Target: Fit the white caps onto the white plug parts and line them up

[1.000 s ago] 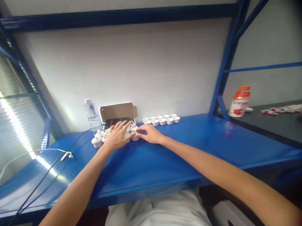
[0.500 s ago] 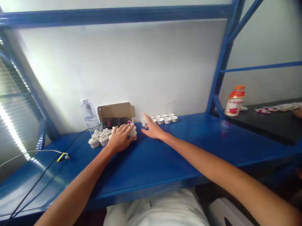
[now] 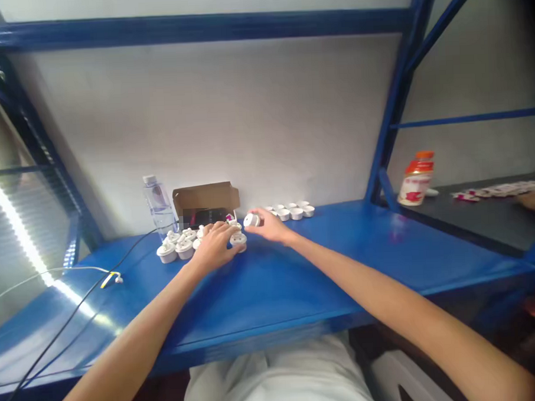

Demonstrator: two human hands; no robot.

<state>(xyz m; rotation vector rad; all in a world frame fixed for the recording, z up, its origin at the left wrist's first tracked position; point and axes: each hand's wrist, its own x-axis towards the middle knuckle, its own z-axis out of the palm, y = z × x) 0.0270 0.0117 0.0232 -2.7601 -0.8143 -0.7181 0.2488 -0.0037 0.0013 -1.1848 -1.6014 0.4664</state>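
Gripping a small white cup (image 3: 251,220) in pinched fingers, the right hand (image 3: 268,226) hovered over the blue shelf (image 3: 323,263). The left hand (image 3: 216,245) lay flat, fingers spread, on clustered filled cups (image 3: 176,247) beside a cardboard box (image 3: 205,198).

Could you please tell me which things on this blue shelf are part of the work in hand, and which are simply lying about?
In hand:
- left hand resting on the cluster of filled white cups
- right hand holding one white cup
- row of empty white cups
- open cardboard box

Lying about:
- water bottle
- orange-capped bottle
- cables
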